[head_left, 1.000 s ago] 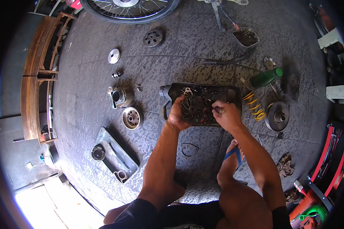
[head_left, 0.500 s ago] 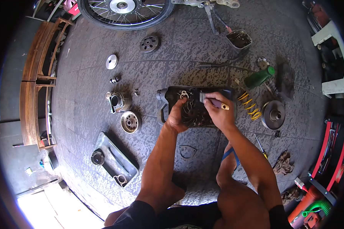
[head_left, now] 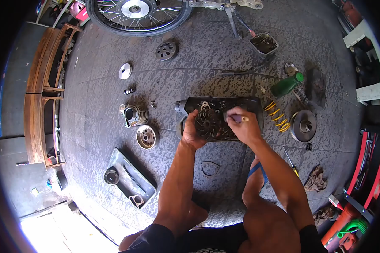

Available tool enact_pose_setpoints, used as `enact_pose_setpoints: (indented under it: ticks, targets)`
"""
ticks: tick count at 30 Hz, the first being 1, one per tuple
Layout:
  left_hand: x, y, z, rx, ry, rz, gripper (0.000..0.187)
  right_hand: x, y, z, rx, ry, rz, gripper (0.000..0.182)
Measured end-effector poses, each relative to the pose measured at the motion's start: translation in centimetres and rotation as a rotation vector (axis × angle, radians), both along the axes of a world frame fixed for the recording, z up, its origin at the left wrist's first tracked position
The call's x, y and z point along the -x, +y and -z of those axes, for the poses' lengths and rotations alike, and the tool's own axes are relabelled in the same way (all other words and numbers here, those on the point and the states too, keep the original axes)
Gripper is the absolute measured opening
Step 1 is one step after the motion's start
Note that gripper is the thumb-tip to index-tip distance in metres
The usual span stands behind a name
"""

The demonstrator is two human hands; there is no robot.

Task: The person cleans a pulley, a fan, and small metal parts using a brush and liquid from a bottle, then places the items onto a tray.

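Observation:
My left hand is closed on the left edge of a dark finned fan wheel, thumb on top. The wheel is held over a black cut-open jerrycan with small metal parts and dark liquid inside. In my right hand is a brush with a purple handle, gripped just right of the wheel. Its bristles are blurred and partly hidden by my fingers. Near my left thumb a pale metal part lies in the jerrycan's upper left.
To the left are a finned engine cylinder, a round drum and a grey tray. On the right stand a green bottle, a yellow spring and a pulley. A motorcycle wheel is at the top.
My right hand has turned the brush, so its handle end points more toward me. The fan wheel now shows more face-up in my left hand. The whole view has shifted slightly.

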State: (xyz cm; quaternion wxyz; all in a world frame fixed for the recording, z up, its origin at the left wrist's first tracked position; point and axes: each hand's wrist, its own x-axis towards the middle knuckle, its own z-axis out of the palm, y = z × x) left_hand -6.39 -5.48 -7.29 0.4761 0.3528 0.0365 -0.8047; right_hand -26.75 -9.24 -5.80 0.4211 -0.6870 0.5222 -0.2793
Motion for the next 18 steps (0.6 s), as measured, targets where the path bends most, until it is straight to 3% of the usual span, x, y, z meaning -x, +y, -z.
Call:
enact_pose_setpoints:
  ticks: [1, 2, 6, 7, 9, 10, 14, 15, 17, 18]
  targets:
    - [0.0, 0.0, 0.2, 0.049, 0.008, 0.031, 0.061, -0.6, -0.2, -0.6, -0.016, -0.270, 0.118, 0.014]
    - [0.0, 0.0, 0.5, 0.097, 0.015, 0.062, 0.061, -1.4, -0.2, -0.1, -0.214, -0.523, 0.224, 0.013]
    - [1.4, -0.4, -0.2, -0.008, -0.075, -0.047, 0.061, -2.1, 1.5, -1.7, -0.046, -0.406, -0.015, 0.011]
    - [1.3, -0.3, -0.6, -0.002, -0.047, -0.073, 0.060, -2.3, 1.7, -1.4, -0.236, -0.502, -0.037, 0.011]
    - [1.2, 0.0, -0.8, 0.002, -0.020, -0.102, 0.060, -1.5, 1.0, -0.9, -0.323, -0.523, 0.149, 0.011]
    - [1.0, 0.3, -0.7, 0.059, -0.005, -0.066, 0.059, -1.9, 0.5, -0.9, -0.091, -0.432, 0.252, 0.012]
    - [1.4, 0.3, -0.1, 0.072, -0.013, -0.080, 0.060, -2.3, 2.1, -1.5, -0.054, -0.484, 0.027, 0.009]
    - [1.6, 0.2, 0.0, 0.042, -0.030, -0.127, 0.060, -2.2, 1.7, -0.7, -0.049, -0.482, 0.030, 0.009]
    - [1.4, 0.4, -0.7, 0.059, 0.022, -0.124, 0.061, -1.5, 0.5, 0.4, -0.116, -0.491, 0.255, 0.009]
    - [1.3, 0.5, -0.9, 0.087, 0.021, -0.087, 0.062, -0.8, -0.1, 0.8, 0.109, -0.244, 0.302, 0.011]
